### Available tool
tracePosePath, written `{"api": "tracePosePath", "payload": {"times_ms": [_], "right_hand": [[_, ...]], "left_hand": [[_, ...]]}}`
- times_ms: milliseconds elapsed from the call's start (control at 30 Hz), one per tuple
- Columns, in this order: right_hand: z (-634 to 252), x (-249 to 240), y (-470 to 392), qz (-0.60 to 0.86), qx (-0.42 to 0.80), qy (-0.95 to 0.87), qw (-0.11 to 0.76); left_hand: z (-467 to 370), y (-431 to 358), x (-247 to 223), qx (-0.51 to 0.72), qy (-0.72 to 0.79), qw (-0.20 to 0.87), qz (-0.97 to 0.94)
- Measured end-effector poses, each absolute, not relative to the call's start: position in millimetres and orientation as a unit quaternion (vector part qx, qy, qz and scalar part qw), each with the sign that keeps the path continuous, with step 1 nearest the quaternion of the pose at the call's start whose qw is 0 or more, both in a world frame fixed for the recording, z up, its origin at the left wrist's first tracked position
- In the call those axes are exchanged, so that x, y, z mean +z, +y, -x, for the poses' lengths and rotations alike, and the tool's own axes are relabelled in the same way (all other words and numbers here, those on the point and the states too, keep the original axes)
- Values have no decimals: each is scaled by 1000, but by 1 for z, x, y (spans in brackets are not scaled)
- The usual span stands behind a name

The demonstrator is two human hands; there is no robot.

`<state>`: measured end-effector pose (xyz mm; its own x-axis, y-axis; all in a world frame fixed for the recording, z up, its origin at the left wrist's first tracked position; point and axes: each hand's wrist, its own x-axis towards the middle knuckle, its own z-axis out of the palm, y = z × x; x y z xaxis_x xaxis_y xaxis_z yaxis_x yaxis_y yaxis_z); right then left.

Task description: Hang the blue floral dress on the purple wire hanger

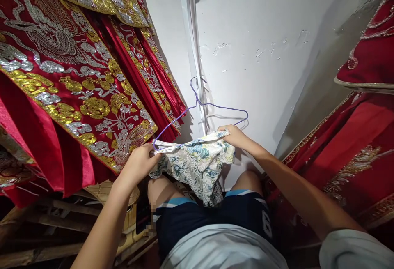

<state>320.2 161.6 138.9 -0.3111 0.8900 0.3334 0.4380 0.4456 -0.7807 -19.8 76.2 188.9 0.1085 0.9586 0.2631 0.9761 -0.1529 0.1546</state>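
A floral garment (200, 164) in white, blue and yellow hangs between my two hands above my lap, its waistband stretched sideways. My left hand (139, 163) pinches the left end of the band, where the lower left corner of a purple wire hanger (221, 106) meets the cloth. At the other end, my right hand (235, 136) grips the band with fingers closed. The hanger's right corner sits above my right hand, apart from the cloth. Its hook is up against a white vertical strip on the wall. Which kind of garment it is, I cannot tell surely.
Red costumes with gold and silver embroidery (95, 106) hang on the left. More red beaded cloth (363, 137) hangs on the right. Ahead stands a white wall (246, 22) with a vertical strip (191, 26) and peeling tape. Bamboo furniture (131, 219) is at lower left.
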Motion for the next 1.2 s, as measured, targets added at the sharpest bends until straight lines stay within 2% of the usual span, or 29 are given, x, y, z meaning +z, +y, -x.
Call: {"api": "tracePosePath", "payload": {"times_ms": [167,267,467,600,733,900,1000,1133,1200], "right_hand": [[-321,136,167,439,321,-743,389],[-319,138,162,436,341,-740,384],[-313,142,145,423,331,-753,380],[-344,148,134,409,238,-755,454],[-381,159,136,484,156,-673,537],[-386,172,162,528,102,-702,466],[-377,179,160,511,152,-741,407],[-376,196,133,496,267,-778,279],[-379,209,120,505,273,-765,293]], "left_hand": [[21,71,198,-183,-636,35,749],[12,83,200,-282,-573,35,769],[-29,137,197,-457,-451,-32,766],[-34,158,193,-471,-478,2,741],[-24,158,193,-458,-503,30,732],[-21,156,196,-457,-478,76,747],[-17,157,198,-465,-477,103,738],[-10,158,205,-499,-472,151,711],[-6,159,208,-496,-489,127,706]]}}
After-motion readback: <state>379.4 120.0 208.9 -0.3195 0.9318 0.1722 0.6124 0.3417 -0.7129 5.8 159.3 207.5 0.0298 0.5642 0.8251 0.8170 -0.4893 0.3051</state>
